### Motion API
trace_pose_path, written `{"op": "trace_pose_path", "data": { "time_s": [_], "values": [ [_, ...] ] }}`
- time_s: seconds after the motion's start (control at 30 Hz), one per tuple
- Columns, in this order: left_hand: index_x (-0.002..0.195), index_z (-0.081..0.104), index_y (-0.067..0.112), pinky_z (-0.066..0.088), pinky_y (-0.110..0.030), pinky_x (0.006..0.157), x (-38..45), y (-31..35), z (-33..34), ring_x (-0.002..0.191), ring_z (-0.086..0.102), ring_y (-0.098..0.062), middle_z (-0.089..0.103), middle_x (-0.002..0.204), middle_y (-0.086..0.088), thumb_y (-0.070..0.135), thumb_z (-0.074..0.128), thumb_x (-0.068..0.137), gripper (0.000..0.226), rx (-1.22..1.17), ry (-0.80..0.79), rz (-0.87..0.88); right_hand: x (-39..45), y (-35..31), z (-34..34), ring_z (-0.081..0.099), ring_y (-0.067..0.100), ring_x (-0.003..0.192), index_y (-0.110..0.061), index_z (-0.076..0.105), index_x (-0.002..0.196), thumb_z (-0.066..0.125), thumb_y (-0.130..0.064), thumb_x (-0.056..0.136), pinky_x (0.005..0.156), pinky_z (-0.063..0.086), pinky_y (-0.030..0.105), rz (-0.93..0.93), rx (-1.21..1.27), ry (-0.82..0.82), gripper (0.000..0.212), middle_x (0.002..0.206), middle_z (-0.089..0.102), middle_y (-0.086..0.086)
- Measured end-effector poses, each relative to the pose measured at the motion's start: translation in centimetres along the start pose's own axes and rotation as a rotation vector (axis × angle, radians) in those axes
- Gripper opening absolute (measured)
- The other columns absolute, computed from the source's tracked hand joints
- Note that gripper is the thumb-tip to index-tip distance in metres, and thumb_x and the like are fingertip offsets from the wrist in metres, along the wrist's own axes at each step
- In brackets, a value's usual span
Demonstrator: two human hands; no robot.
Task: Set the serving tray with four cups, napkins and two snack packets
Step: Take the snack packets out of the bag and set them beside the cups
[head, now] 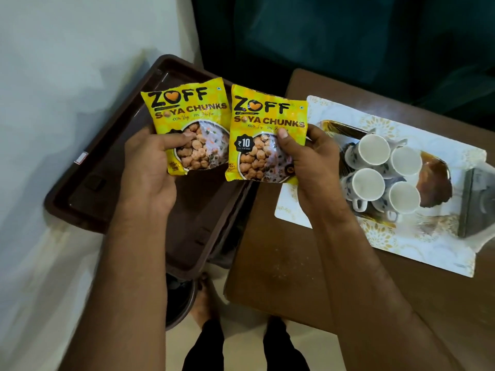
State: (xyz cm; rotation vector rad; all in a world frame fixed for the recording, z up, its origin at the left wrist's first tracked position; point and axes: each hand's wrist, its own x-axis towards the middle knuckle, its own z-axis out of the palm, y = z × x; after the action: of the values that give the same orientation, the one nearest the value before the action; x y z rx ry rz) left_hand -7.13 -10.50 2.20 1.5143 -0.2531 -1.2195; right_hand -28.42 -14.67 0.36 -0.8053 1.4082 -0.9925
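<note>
Both snack packets are held in the air beside the serving tray (348, 127), which sits on a white patterned mat (401, 245) on the brown worktop (267, 263). The left hand (150, 167) grips the left packet (187, 113) by its lower left corner, thumb across the front; this packet hangs over the dark brown plastic stool (88, 188) that stands on the side of the worktop away from the tray, its raised rim touching or just beside the worktop's edge. The right hand (313, 159) grips the right packet (267, 121) at its lower right side, thumb pressed on the front, and this packet straddles the seam between stool and worktop, just short of the mat's near corner. The two packets nearly touch along their inner edges. Four white cups (383, 172) stand mouths up in a tight cluster on the half of the tray nearer the hands, handles outward, so the bare gold-brown floor of the tray lies mostly beyond them, toward a grey box (474, 204) at the mat's far end. A strip of mat is free around the tray's rim. The worktop nearer the person than the tray is bare wood.
</note>
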Motion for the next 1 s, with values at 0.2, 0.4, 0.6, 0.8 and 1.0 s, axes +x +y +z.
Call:
{"op": "trace_pose_path", "data": {
  "time_s": [0.2, 0.4, 0.6, 0.8, 1.0],
  "values": [
    [0.112, 0.073, 0.008, 0.064, -0.048, 0.089, -1.9, -0.7, 4.4, 0.098, 0.079, -0.032, 0.08, 0.11, -0.013, -0.007, 0.066, 0.082, 0.034, 0.027, -0.056, -0.001, -0.6, -1.8, -5.3, 0.078, 0.031, 0.098, -0.002, 0.073, 0.112, 0.073, -0.008, 0.092, 0.091, 0.061, 0.056, -0.072, 0.012, 0.053, 0.02, 0.103, 0.08, 0.014],
    [0.105, 0.074, 0.011, 0.065, -0.049, 0.088, -3.7, -2.6, 9.5, 0.094, 0.08, -0.031, 0.082, 0.103, -0.011, -0.005, 0.068, 0.082, 0.029, 0.088, -0.136, 0.002, -0.6, -3.1, -11.8, 0.078, 0.03, 0.096, -0.008, 0.074, 0.108, 0.074, -0.013, 0.092, 0.088, 0.062, 0.057, -0.093, 0.012, 0.149, 0.016, 0.098, 0.081, 0.009],
    [0.105, 0.074, 0.009, 0.062, -0.054, 0.094, -4.5, -4.9, 13.4, 0.095, 0.08, -0.033, 0.081, 0.105, -0.013, -0.002, 0.072, 0.079, 0.029, 0.184, -0.161, -0.004, -0.6, -4.1, -20.0, 0.077, 0.034, 0.099, 0.002, 0.071, 0.112, 0.073, -0.009, 0.093, 0.089, 0.063, 0.052, -0.163, 0.007, 0.303, 0.022, 0.101, 0.079, 0.014],
    [0.097, 0.075, 0.013, 0.065, -0.044, 0.083, -3.8, -6.3, 15.1, 0.091, 0.08, -0.034, 0.081, 0.103, -0.014, -0.002, 0.072, 0.077, 0.025, 0.25, -0.135, 0.038, -0.7, -4.5, -26.7, 0.077, 0.025, 0.091, 0.005, 0.069, 0.113, 0.075, -0.009, 0.09, 0.086, 0.064, 0.05, -0.202, -0.053, 0.463, 0.027, 0.097, 0.077, 0.012],
    [0.086, 0.078, 0.02, 0.065, -0.039, 0.079, -3.2, -7.8, 16.6, 0.087, 0.081, -0.029, 0.083, 0.092, -0.005, -0.001, 0.073, 0.075, 0.024, 0.321, -0.126, 0.047, -0.4, -3.7, -30.0, 0.075, 0.041, 0.098, 0.004, 0.069, 0.111, 0.075, -0.009, 0.089, 0.085, 0.062, 0.059, -0.206, -0.098, 0.504, 0.026, 0.102, 0.076, 0.022]
  ]
}}
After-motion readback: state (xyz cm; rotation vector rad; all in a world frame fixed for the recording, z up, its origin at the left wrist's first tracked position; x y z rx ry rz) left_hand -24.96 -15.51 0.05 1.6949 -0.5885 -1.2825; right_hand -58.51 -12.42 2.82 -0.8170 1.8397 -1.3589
